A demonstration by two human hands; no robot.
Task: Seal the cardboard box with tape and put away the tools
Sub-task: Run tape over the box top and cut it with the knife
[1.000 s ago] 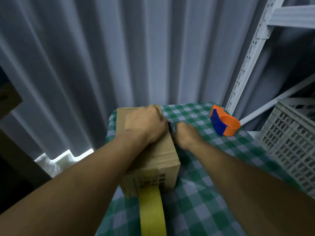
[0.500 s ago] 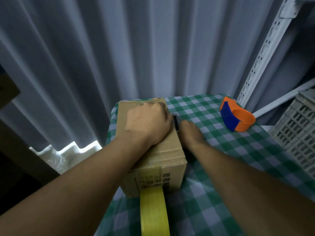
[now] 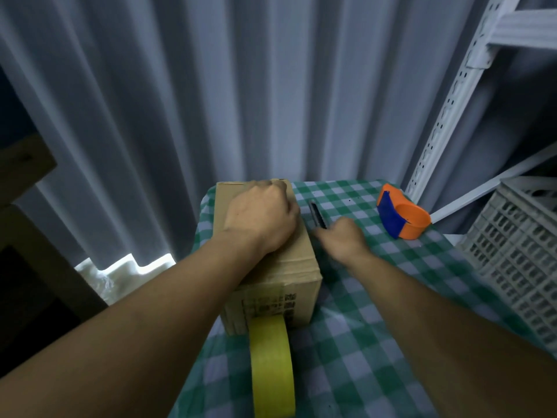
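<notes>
The cardboard box [image 3: 272, 267] stands on the left part of the table [image 3: 361, 342], which has a green and white checked cloth. The left hand [image 3: 260, 217] lies on the far part of the box top, with the fingers curled down over the far edge, pressing but holding nothing. A strip of yellow tape [image 3: 271, 363] runs from the near side of the box toward the camera. The right hand [image 3: 343, 238] is just right of the box and is closed around a dark cutter [image 3: 318, 214], whose tip points to the far side. An orange and blue tape dispenser [image 3: 401, 215] lies far right on the table. A white plastic crate [image 3: 518, 251] stands at the right edge.
</notes>
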